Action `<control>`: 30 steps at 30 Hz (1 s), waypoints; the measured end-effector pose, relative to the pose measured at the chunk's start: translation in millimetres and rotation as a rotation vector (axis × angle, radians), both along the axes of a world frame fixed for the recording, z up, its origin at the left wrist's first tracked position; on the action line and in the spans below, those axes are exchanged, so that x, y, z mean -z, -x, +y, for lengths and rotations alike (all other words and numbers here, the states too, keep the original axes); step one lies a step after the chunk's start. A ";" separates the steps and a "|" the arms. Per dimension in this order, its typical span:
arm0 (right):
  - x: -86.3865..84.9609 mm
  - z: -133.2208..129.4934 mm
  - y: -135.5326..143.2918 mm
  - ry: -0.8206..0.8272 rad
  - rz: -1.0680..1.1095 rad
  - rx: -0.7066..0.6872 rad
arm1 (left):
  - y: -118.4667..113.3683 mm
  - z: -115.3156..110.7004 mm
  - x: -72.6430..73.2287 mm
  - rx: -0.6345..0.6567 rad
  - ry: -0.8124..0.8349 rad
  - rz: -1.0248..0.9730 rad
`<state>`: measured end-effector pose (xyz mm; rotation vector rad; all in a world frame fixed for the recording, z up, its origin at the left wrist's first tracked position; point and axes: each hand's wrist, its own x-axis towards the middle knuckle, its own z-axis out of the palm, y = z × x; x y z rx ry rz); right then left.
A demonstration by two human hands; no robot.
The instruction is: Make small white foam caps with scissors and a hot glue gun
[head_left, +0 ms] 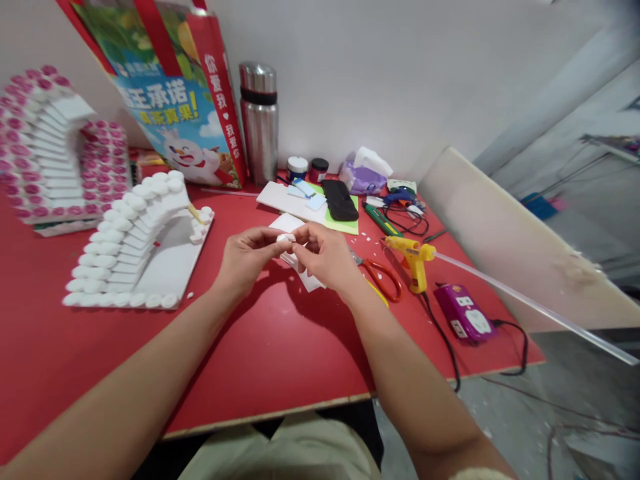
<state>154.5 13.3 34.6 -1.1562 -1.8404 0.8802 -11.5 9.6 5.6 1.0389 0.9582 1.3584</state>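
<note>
A small white piece point(286, 238), perhaps foam, is pinched between the fingertips of both hands above the red table. My left hand point(250, 257) is closed on its left side, with thumb and forefinger on it. From the right, my right hand point(323, 253) grips the same piece. White sheets point(313, 281) lie partly hidden below the hands. Scissors with red handles point(383, 279) rest just right of my right hand. To the left stands a white staircase model point(150, 250) edged with round white pieces.
A yellow glue gun point(413, 257) with a long clear stick lies at right, near a purple power strip point(465, 313). Behind are a steel thermos point(259, 127), a printed bag point(175, 100), a black phone-like object point(340, 200) and a tissue pack point(365, 175). A pink-dotted model point(55, 153) stands far left.
</note>
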 end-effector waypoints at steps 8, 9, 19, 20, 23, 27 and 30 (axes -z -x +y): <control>-6.6 -13.2 7.1 -0.050 0.152 -0.090 | 5.9 6.4 3.8 0.292 0.231 -0.470; -7.9 -15.2 7.3 -0.037 0.194 -0.113 | 6.3 5.8 3.0 0.322 0.235 -0.510; -12.2 -19.4 4.4 -0.048 0.344 -0.092 | 6.0 -0.6 1.7 0.501 0.170 -0.590; -12.4 -19.6 4.8 -0.054 0.348 -0.102 | 6.3 -0.1 2.3 0.481 0.175 -0.578; -11.5 -18.5 5.9 -0.084 0.303 -0.099 | 6.8 1.9 3.2 0.377 0.189 -0.520; -7.3 -13.1 6.6 -0.101 0.131 -0.019 | 6.0 4.5 2.3 0.239 0.147 -0.398; -5.0 -8.7 4.8 -0.067 0.059 0.001 | 5.6 5.3 2.0 0.182 0.091 -0.309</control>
